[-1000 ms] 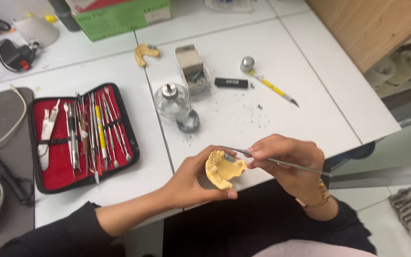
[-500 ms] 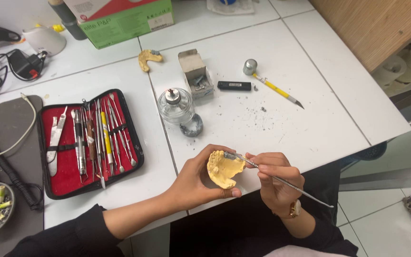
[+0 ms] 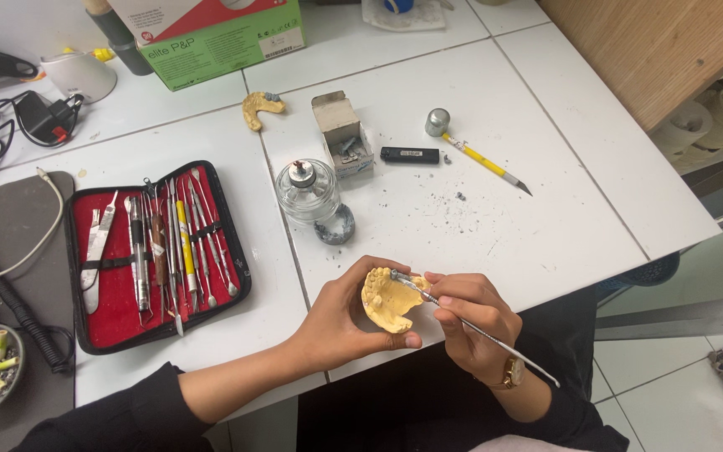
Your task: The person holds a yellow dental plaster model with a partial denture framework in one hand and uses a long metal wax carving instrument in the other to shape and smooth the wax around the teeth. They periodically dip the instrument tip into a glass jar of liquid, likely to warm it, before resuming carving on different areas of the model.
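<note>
Left hand: the left hand [image 3: 340, 322] is curled closed around a pale yellow horseshoe-shaped plaster dental cast [image 3: 387, 299], thumb under its lower edge, tooth side turned up and to the right.
Right hand: the right hand [image 3: 472, 322] is pinched shut, pen-fashion, on a thin silver metal carving instrument [image 3: 470, 325].
Cast position: held in the air just off the near edge of the white tiled counter [image 3: 546, 226], above the person's dark lap.
Key relation: the cast lies directly left of the right hand, touching distance; the instrument's long axis runs from lower right up to upper left, its tip resting on the cast's upper rim. The left hand is the nearer, since it bears the cast.
Counts: one cast in hand; one second yellow arch-shaped piece [image 3: 258, 108] lying far up the counter; one instrument in hand.
Nearby, singly: a clear glass spirit lamp with metal cap [image 3: 306, 189], a small open cardboard box [image 3: 340, 134], a black lighter [image 3: 409, 155], a yellow-handled craft knife [image 3: 483, 159].
Tool case: one open red-lined black zip case [image 3: 154, 251] at left, holding roughly a dozen metal tools; exact number hard to tell.
</note>
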`<state>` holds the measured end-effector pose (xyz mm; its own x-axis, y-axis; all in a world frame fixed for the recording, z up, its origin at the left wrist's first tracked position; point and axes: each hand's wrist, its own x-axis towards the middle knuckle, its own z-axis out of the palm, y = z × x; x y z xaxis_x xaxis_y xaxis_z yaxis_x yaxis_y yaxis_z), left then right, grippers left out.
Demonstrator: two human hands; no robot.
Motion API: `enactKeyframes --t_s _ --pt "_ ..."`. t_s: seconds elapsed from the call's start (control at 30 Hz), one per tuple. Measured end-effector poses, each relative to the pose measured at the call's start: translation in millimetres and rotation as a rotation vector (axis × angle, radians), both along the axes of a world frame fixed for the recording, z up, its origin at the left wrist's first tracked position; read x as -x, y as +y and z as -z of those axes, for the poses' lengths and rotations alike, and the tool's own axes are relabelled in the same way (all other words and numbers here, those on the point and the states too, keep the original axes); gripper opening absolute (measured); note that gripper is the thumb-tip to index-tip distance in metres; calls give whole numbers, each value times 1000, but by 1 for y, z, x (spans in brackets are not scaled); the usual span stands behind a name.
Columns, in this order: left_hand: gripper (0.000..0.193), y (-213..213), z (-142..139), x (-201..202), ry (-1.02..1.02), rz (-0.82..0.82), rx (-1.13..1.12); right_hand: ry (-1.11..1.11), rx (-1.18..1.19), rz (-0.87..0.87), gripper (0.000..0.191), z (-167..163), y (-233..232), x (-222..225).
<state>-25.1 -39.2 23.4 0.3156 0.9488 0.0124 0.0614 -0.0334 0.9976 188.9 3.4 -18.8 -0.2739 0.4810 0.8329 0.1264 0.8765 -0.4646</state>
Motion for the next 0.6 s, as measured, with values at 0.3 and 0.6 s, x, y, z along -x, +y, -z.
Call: enactKeyframes --t_s 0.3,0.6 --pt "81 3 3 -1 14 -12 6 -24 -17 31 22 -2 -1 2" --pt "82 4 2 -3 -9 -17 13 -24 -18 50 22 -2 0 3"
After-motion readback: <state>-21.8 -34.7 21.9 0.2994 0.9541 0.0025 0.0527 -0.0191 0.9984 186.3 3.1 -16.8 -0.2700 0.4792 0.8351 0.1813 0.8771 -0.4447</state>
